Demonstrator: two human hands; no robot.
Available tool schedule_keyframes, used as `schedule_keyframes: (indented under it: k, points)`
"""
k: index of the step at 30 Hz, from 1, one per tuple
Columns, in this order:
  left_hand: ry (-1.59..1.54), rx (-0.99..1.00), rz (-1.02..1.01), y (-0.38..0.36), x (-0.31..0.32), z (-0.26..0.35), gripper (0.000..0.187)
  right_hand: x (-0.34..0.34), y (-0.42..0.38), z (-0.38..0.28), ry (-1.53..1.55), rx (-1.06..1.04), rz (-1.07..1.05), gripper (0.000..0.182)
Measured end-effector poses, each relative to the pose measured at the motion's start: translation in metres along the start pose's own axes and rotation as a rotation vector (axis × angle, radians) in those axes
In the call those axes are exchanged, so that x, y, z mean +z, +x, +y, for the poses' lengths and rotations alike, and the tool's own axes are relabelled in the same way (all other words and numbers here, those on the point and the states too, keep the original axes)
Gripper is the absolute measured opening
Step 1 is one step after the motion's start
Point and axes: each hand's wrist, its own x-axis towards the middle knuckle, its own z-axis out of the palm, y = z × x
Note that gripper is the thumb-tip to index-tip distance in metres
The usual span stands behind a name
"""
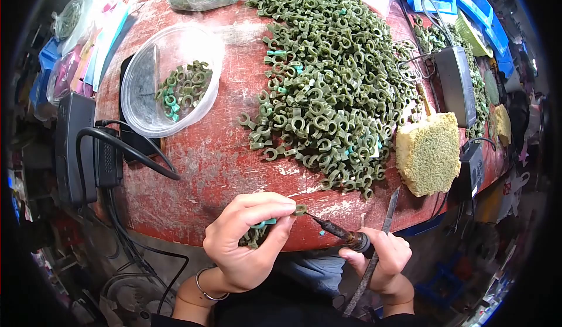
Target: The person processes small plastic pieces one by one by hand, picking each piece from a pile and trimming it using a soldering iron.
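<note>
My left hand (243, 248) pinches a small green plastic clip (300, 210) between thumb and forefinger at the table's front edge. More green clips (254, 236) and a turquoise one sit in the curled fingers of that hand. In my right hand (389, 260) is a soldering iron (338, 230), its thin tip pointing left and touching or almost touching the pinched clip. A long flat file (364, 283) is also in the right hand, slanting up past the fingers. Beyond both hands lies a large heap of green C-shaped clips (333, 87), with a few turquoise ones mixed in.
A clear plastic tub (137, 113) holding some clips stands at the left on the worn red table (193, 192). Black power adapters (108, 160) and cables lie at the left edge. On the right are a yellowish sponge block (430, 154), a grey box (456, 84) and blue bins (471, 2).
</note>
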Motion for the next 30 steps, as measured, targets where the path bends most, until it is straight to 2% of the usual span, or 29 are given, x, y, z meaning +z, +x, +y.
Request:
schedule_keyframes:
  k: [17, 30]
  points:
    - [0.037, 0.076, -0.01, 0.0028, 0.0006, 0.0006, 0.02, -0.0008, 0.0023, -0.0013, 0.021, -0.004, -0.01, 0.04]
    - [0.029, 0.059, 0.008, 0.0018, 0.0009, 0.0004, 0.02, -0.0003, 0.0022, -0.0019, 0.002, 0.006, 0.002, 0.038]
